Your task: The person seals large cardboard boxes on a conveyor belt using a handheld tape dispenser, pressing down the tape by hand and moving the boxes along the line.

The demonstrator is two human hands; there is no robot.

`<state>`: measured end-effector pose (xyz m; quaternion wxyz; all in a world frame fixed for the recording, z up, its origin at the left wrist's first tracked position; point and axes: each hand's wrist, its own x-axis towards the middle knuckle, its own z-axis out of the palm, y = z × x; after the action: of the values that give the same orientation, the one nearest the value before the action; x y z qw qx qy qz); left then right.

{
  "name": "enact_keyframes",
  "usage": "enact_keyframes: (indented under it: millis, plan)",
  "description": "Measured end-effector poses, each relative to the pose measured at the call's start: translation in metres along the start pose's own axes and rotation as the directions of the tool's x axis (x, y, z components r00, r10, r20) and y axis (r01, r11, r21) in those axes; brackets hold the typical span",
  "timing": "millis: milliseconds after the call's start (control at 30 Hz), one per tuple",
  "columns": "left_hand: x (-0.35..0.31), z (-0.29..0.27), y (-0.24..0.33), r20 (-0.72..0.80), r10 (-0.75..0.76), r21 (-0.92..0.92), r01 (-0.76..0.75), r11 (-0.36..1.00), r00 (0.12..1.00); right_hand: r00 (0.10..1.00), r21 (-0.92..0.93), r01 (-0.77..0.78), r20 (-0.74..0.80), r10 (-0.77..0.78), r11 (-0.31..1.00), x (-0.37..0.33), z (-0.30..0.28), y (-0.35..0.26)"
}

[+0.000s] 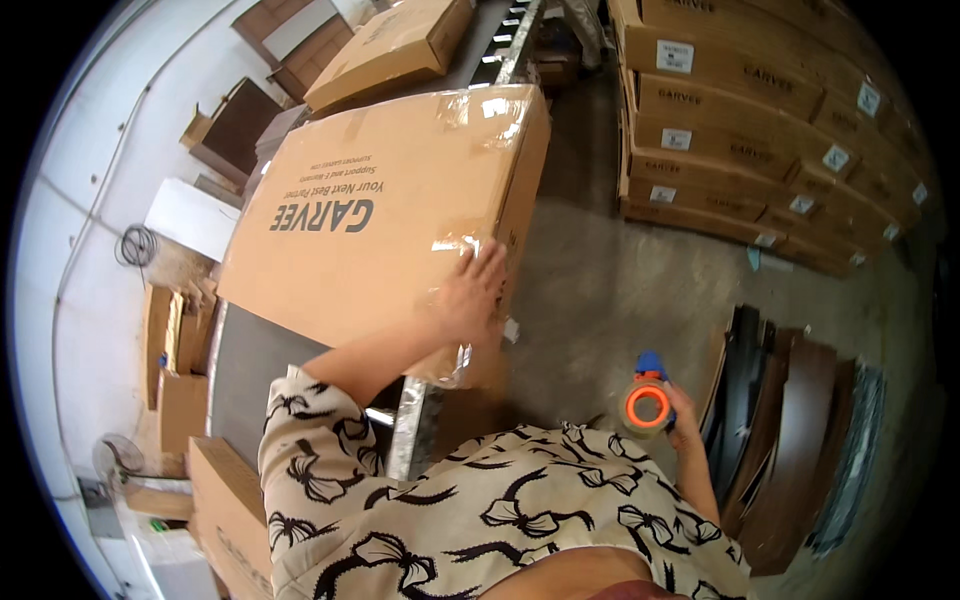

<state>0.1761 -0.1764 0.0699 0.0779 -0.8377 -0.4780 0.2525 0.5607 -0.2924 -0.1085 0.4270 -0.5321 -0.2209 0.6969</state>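
Observation:
A large brown cardboard carton [340,270] lies flat in front of me with dark print on its top. Clear, shiny packing tape [510,108] runs along its right edge and corners. My left hand [472,298] rests on the carton near that edge, its fingers stretched out over the tape. Out to the right, apart from the carton, my right hand [684,418] is closed round a tape dispenser [648,402]. The dispenser has a blue top and an orange ring at the roll's centre. Its handle is mostly hidden by my fingers.
The carton sits on a conveyor [262,360] with a metal side rail [412,425]. Another carton [390,50] lies farther along it. Stacked cartons [730,110] stand at the far right. Dark and brown panels [790,430] lean together at the near right. A fan [118,460] is at the left.

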Motion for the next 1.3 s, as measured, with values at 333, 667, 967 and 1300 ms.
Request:
enact_keyframes:
  millis: [333,667,967,1300]
  plan:
    - [0.242,-0.014,-0.121,-0.370,-0.379,-0.130,0.356,0.925,0.848,0.991,-0.058,0.128,0.054,-0.124,0.990,0.134,-0.003,-0.077]
    - [0.413,-0.073,-0.238,0.091,-0.105,-0.223,0.123,0.967,0.990,1.000,0.243,0.016,0.005,-0.018,0.970,0.235,-0.023,-0.168]
    - [0.321,-0.029,-0.188,-0.155,-0.419,-0.596,0.254,0.762,0.895,0.972,0.065,-0.140,0.197,0.125,0.988,0.354,0.057,-0.261]
    - [0.179,-0.039,-0.047,0.176,-0.887,-0.614,0.752,0.241,0.428,0.705,0.148,-0.133,0.709,-0.012,0.980,0.473,0.245,-0.412]
